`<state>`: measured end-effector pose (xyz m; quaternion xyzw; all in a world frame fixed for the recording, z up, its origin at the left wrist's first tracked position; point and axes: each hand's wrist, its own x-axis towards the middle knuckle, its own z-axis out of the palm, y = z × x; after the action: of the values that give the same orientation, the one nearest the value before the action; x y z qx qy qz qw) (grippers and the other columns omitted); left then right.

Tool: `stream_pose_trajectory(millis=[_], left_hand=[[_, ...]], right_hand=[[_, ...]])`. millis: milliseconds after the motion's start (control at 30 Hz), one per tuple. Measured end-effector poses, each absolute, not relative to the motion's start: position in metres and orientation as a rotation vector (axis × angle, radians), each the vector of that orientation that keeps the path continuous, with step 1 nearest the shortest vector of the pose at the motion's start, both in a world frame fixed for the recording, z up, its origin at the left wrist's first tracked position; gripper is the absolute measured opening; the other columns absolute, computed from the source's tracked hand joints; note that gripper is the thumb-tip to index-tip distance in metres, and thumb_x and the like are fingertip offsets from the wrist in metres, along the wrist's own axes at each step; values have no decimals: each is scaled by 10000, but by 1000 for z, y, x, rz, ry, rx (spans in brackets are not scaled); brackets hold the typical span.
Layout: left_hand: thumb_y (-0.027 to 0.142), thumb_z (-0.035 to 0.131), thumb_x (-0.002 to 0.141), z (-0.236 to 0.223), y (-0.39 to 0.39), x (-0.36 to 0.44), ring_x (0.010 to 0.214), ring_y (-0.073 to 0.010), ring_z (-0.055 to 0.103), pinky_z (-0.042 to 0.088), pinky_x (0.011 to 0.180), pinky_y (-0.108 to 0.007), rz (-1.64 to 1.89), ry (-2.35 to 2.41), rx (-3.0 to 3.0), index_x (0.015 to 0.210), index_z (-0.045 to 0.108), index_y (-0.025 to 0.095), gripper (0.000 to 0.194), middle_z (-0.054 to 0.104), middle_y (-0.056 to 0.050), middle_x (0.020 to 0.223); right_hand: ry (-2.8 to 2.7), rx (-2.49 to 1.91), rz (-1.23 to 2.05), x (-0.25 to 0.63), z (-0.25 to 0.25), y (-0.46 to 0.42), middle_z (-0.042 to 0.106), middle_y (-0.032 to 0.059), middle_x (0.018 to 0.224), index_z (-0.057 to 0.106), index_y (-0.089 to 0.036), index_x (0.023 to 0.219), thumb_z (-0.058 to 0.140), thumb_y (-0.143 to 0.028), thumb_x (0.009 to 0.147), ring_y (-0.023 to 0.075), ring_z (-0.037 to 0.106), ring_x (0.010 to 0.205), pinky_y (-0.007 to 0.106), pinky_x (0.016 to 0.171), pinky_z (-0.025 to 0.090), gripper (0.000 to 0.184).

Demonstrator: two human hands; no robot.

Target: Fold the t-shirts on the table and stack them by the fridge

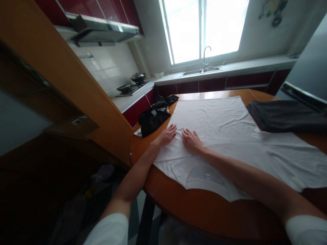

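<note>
A white T-shirt (214, 119) lies spread over the wooden table, with its neckline and small label towards me and its hem at the far side. My left hand (167, 135) rests on the shirt's left side, fingers stretched out. Just to its right, my right hand (192, 140) lies flat on the fabric, and the right forearm crosses above the collar. Neither hand appears to hold anything. Small creases run through the cloth around the fingers. One sleeve reaches out to the right edge of the view.
Black clothing (154, 117) lies bunched at the table's left edge. Folded dark grey cloth (288, 115) is on the right. The rounded wooden table (199, 204) stands close to an orange-brown wooden panel (102, 112). Behind are a sink (195, 72) and a stove (135, 88) with pans.
</note>
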<state>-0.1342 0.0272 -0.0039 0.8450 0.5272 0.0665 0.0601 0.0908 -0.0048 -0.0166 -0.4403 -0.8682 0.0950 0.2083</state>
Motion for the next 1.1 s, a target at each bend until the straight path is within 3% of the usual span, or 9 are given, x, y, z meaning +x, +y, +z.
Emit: stream_pose_trajectory(millis=[400, 633, 767, 867, 967, 1100], left_hand=[[533, 283, 1056, -12, 24, -125, 1564, -256, 123, 83, 1251, -517, 101, 1559, 2540, 1606, 300, 251, 619, 191, -78, 1680], [517, 199, 1072, -10, 35, -155, 1546, -271, 211, 139, 1239, -554, 404, 1778, 2304, 1584, 345, 187, 627, 308, -114, 1644], [520, 104, 1070, -2, 39, -178, 1518, -237, 299, 235, 1243, -426, 591, 1838, 2233, 1563, 384, 124, 691, 384, -134, 1609], [538, 139, 1065, -2, 39, -177, 1495, -212, 350, 251, 1242, -357, 729, 1760, 2271, 1541, 430, 126, 693, 436, -120, 1581], [529, 204, 1066, -8, 39, -165, 1525, -236, 283, 194, 1254, -446, 535, 1723, 2313, 1549, 426, 179, 637, 380, -103, 1615], [546, 270, 1056, -15, 38, -152, 1564, -301, 110, 104, 1227, -594, 206, 1806, 2307, 1583, 360, 232, 619, 191, -98, 1684]], right_hand=[[-2447, -1225, 266, 92, -16, -7, 452, 154, 1565, 518, -129, 1416, 338, -255, 1018, 253, 359, 1467, 495, 1197, 231, 454], [-2442, -1238, 299, 92, -14, -7, 453, 149, 1566, 511, -131, 1425, 328, -269, 1031, 245, 357, 1468, 489, 1197, 233, 456], [-2443, -1242, 297, 92, -16, -6, 447, 146, 1571, 504, -134, 1436, 329, -277, 1032, 248, 350, 1473, 497, 1199, 232, 463], [-2441, -1239, 284, 92, -18, -6, 451, 146, 1569, 506, -131, 1435, 329, -280, 1033, 253, 352, 1472, 501, 1195, 239, 465], [-2445, -1229, 274, 92, -17, -6, 453, 154, 1565, 513, -119, 1426, 330, -281, 1033, 261, 358, 1467, 508, 1191, 242, 462], [-2455, -1233, 280, 93, -16, -6, 437, 162, 1574, 508, -119, 1428, 338, -285, 1032, 263, 352, 1470, 508, 1193, 234, 462]])
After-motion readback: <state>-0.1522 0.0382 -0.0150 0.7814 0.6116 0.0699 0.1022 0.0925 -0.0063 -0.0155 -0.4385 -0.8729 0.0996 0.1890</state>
